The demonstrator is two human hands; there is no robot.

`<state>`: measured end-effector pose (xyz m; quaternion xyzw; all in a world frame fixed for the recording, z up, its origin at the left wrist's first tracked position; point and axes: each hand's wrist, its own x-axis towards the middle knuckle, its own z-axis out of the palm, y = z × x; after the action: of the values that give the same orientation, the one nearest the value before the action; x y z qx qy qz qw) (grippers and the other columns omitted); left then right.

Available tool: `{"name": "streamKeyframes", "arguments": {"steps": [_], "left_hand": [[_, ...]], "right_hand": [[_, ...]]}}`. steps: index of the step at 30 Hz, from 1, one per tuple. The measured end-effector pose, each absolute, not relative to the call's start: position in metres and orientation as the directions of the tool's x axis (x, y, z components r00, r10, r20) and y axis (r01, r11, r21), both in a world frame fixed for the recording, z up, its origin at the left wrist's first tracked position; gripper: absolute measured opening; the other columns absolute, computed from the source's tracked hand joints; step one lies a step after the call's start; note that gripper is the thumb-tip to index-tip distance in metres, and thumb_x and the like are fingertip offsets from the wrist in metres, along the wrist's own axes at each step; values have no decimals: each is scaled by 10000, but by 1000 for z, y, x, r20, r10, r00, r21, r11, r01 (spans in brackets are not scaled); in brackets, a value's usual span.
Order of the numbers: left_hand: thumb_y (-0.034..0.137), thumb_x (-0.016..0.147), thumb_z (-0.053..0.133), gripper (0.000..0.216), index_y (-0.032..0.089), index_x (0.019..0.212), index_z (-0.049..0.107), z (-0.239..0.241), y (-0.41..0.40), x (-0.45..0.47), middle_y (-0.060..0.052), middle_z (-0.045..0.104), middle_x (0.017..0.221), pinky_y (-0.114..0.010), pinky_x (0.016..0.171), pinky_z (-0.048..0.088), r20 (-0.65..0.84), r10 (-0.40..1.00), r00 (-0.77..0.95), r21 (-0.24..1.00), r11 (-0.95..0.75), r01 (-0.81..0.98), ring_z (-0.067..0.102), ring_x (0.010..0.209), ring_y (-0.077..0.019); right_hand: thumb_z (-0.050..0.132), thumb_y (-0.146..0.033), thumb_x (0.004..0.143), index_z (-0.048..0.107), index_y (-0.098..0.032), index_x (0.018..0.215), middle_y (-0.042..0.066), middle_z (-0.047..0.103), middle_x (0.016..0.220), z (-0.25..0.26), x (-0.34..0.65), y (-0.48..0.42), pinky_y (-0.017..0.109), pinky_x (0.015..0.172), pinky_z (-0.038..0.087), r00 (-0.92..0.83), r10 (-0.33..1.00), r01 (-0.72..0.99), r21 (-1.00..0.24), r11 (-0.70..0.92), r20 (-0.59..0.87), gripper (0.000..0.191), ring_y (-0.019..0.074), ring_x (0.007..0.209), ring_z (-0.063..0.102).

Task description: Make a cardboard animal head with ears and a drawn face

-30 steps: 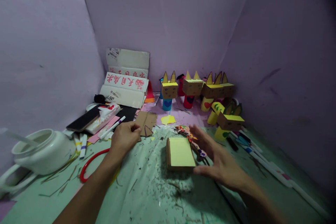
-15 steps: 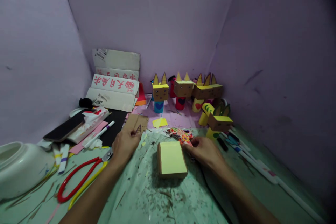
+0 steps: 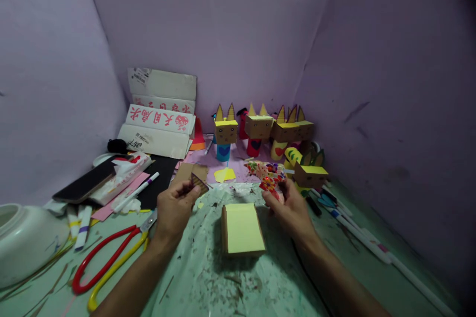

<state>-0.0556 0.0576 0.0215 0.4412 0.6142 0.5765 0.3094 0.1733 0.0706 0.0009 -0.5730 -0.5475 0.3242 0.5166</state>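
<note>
Between the thumb and fingers of my left hand (image 3: 174, 210) is a small striped cardboard triangle (image 3: 200, 184), its tip pointing up. My right hand (image 3: 292, 213) grips a flower-patterned hot glue gun (image 3: 268, 174) by its handle, its nozzle towards the left; a dark cord runs down beneath my forearm. Between the two hands, a small cardboard box (image 3: 243, 230) with a pale yellow top lies on the green covering, touched by neither hand. Behind the triangle is a flat piece of brown cardboard (image 3: 189, 172).
Cardboard-headed figures with pointed ears, one with a blue body (image 3: 223, 152), stand at the back. Red-and-yellow scissors (image 3: 107, 262), markers (image 3: 84, 228) and a white pot (image 3: 29, 242) are at left. Folded white cardboard (image 3: 159, 124) leans behind. A yellow scrap (image 3: 224, 175) lies ahead.
My right hand has lifted the glue gun off the table, clear of the box. My left hand has raised and turned the striped triangle, so more of it shows.
</note>
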Motion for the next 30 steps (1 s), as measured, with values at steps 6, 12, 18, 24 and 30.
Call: {"name": "streamKeyframes", "arguments": {"steps": [6, 12, 18, 24, 30], "left_hand": [[343, 597, 665, 201, 143, 614, 655, 38, 37, -40, 44, 501, 443, -206, 435, 329, 103, 980, -168, 995, -100, 31, 398, 423, -78], [329, 590, 660, 185, 148, 627, 671, 43, 26, -35, 45, 507, 474, -207, 427, 291, 118, 971, -206, 993, -110, 54, 364, 440, -75], [333, 612, 635, 205, 137, 655, 676, 34, 28, -40, 12, 569, 552, -221, 457, 318, 137, 966, -220, 988, -119, 94, 407, 479, -91], [316, 620, 602, 184, 144, 638, 664, 32, 32, -42, 9, 557, 543, -229, 476, 331, 161, 965, -209, 985, -143, 99, 422, 498, -102], [296, 633, 594, 164, 148, 635, 665, 27, 34, -45, 15, 562, 544, -222, 469, 328, 202, 953, -225, 977, -179, 118, 416, 488, -93]], "right_hand": [[641, -412, 774, 515, -198, 1090, 8, 602, 732, 18, 187, 38, 207, 408, 380, -3, 981, 129, -973, 190, 191, 403, 118, 516, 486], [699, -470, 725, 575, -204, 981, -52, 480, 548, 29, 204, 19, 192, 365, 312, -98, 995, 75, -997, 33, 25, 389, 93, 427, 389], [686, -474, 739, 672, -206, 961, -19, 539, 536, 38, 213, 21, 220, 383, 379, -264, 963, 259, -958, 127, 56, 348, 107, 396, 423], [689, -379, 753, 695, -241, 998, 50, 691, 815, 68, 202, 24, 326, 737, 539, -452, 890, 379, -889, 256, 64, 281, 219, 780, 644], [596, -319, 821, 667, -232, 904, 22, 670, 759, 76, 194, 26, 283, 616, 529, -537, 841, 538, -739, 406, 71, 140, 196, 681, 623]]}}
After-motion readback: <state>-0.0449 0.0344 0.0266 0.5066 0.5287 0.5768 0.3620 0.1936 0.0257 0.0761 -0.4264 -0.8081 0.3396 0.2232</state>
